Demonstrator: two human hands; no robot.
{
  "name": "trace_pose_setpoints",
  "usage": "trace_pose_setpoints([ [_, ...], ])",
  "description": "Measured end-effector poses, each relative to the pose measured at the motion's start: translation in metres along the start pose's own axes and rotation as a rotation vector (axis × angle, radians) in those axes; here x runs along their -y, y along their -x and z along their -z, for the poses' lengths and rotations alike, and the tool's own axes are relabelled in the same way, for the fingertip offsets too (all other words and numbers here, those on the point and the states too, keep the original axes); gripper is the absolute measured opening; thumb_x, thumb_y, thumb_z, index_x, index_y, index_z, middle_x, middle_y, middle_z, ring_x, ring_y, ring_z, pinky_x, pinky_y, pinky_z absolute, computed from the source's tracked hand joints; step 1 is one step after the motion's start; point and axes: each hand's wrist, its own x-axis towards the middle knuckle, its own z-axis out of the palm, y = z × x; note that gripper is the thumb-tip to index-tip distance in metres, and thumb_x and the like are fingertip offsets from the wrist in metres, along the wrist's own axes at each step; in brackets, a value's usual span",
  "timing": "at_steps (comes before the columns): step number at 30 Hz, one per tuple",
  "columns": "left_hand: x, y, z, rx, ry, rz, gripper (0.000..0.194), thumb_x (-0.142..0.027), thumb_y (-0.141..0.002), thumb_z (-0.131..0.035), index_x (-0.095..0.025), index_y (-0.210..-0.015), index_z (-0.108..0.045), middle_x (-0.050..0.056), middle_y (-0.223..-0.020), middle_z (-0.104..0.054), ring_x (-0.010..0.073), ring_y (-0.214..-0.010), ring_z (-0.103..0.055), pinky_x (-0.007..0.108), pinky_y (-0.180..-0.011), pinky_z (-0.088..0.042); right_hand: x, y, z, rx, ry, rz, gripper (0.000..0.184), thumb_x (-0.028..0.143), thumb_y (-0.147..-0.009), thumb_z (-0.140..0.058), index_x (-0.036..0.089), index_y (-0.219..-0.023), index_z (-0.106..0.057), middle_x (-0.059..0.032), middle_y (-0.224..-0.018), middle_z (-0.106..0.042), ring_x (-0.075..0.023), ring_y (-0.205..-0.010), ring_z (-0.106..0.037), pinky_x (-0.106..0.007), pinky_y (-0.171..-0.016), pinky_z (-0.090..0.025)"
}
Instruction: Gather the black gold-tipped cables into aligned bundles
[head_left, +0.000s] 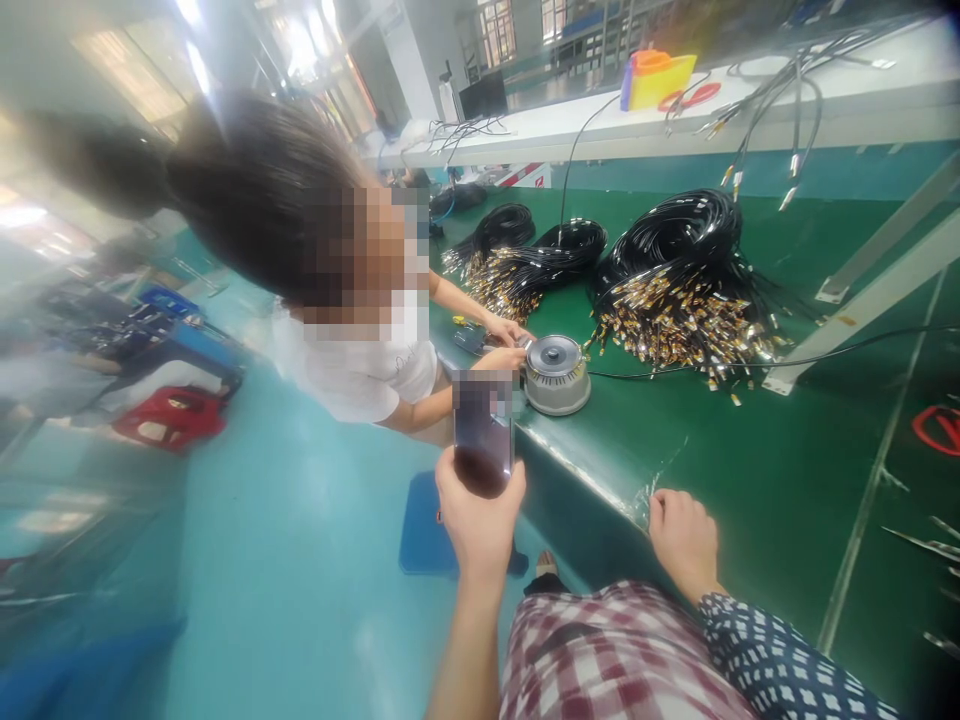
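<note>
My left hand (480, 525) is closed around a smartphone (484, 450), held upright in front of me with part of its screen blurred out. My right hand (684, 540) rests curled at the front edge of the green workbench (750, 460), and no object shows in its fingers. Just beyond the phone, a round grey device with a disc top (557, 375) stands on the bench. A co-worker in a white shirt (360, 365) has both hands (506, 340) at its left side; what those fingers hold is too small to make out.
Large bundles of black cables with gold-coloured ends (675, 285) lie along the bench. Above runs a white shelf (840, 95) with a yellow bin (660, 82) and loose cables, held by slanted metal brackets (885, 290). Below is a blue stool (427, 525).
</note>
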Motion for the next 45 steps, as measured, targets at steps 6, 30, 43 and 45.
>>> trace_pose_setpoints([
  [6, 0.004, -0.003, 0.005, -0.035, -0.021, -0.033, 0.073, -0.047, -0.060, -0.079, -0.019, -0.120, -0.049, 0.010, -0.111, -0.062, 0.0267, -0.100, -0.061, 0.044, -0.088, -0.049, -0.001, 0.001, -0.002, -0.008, 0.007, 0.009, 0.025, 0.030, -0.096, -0.042, 0.017, -0.088, -0.061, -0.0081, -0.085, -0.063, -0.0218, -0.078, -0.052, -0.032, -0.067, -0.030],
  [30, 0.008, -0.005, 0.013, -0.050, -0.011, -0.034, 0.072, -0.047, -0.061, -0.078, -0.020, -0.121, -0.049, 0.009, -0.110, -0.062, 0.0246, -0.098, -0.062, 0.042, -0.086, -0.050, 0.001, 0.002, 0.000, -0.012, 0.009, 0.018, 0.023, 0.028, -0.095, -0.043, 0.016, -0.087, -0.061, -0.0083, -0.084, -0.063, -0.0214, -0.077, -0.053, -0.032, -0.065, -0.029],
  [43, 0.008, -0.011, 0.014, -0.050, 0.006, -0.036, 0.072, -0.047, -0.059, -0.079, -0.020, -0.119, -0.049, 0.010, -0.110, -0.062, 0.0265, -0.098, -0.062, 0.044, -0.086, -0.050, 0.001, 0.002, -0.002, -0.030, -0.014, 0.013, 0.026, 0.028, -0.095, -0.040, 0.017, -0.086, -0.061, -0.0086, -0.083, -0.063, -0.0215, -0.076, -0.053, -0.032, -0.067, -0.029],
  [45, 0.008, -0.011, 0.015, -0.049, 0.012, -0.037, 0.073, -0.047, -0.059, -0.080, -0.021, -0.120, -0.049, 0.009, -0.108, -0.062, 0.0262, -0.097, -0.062, 0.044, -0.086, -0.050, 0.001, 0.002, -0.002, -0.028, -0.014, 0.015, 0.027, 0.029, -0.096, -0.039, 0.017, -0.086, -0.061, -0.0083, -0.083, -0.063, -0.0213, -0.076, -0.052, -0.032, -0.067, -0.029],
])
